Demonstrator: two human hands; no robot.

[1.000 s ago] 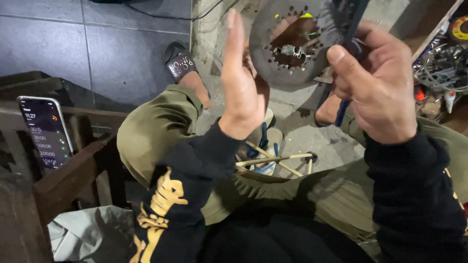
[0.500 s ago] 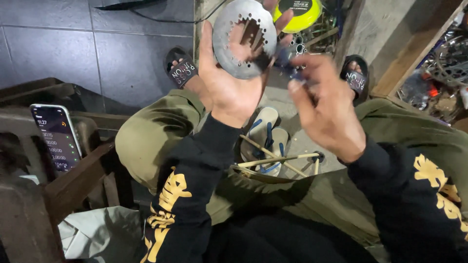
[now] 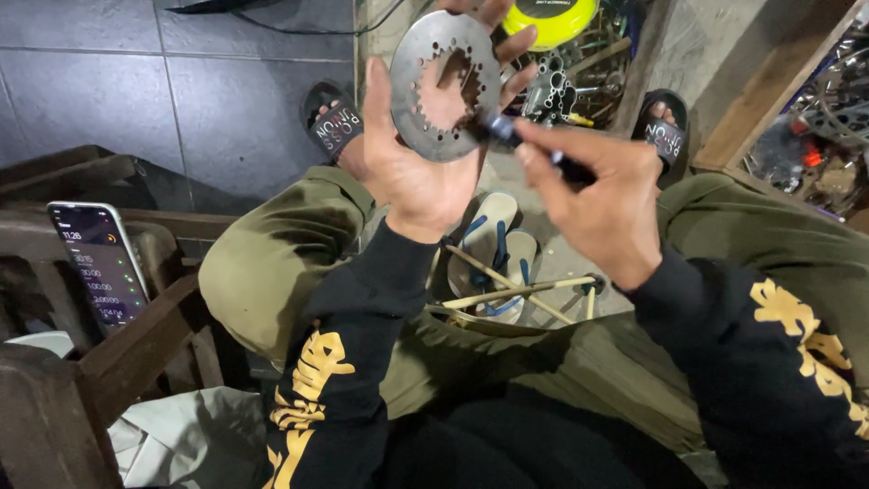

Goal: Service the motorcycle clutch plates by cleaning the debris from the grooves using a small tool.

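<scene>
The person sat with knees apart, and both hands were raised in front of the chest. The left hand (image 3: 412, 172) grasped a round grey metal disc (image 3: 444, 86) by its edge, thumb on the near side and fingertips curled over the far rim, so that the disc stood nearly upright and faced the person. The disc had a toothed central opening and a ring of small holes near its rim. The right hand (image 3: 597, 199) was closed around a short dark tool (image 3: 520, 143), pinched between thumb and fingers, with the tool's tip touching the lower right edge of the disc. What kind of tool it was could not be told. Below the hands, between the legs, a pair of white sandals with blue straps (image 3: 493, 249) lay on the floor beside a few pale wooden sticks (image 3: 516, 292). Each foot wore a black slide sandal (image 3: 330, 122), planted on the floor well apart from the other. A phone with a lit screen (image 3: 98, 263) stood propped on a dark wooden bench (image 3: 136, 344) to the person's left. Beyond the disc lay a yellow round object (image 3: 550, 18) and a heap of metal parts (image 3: 566, 86).
</scene>
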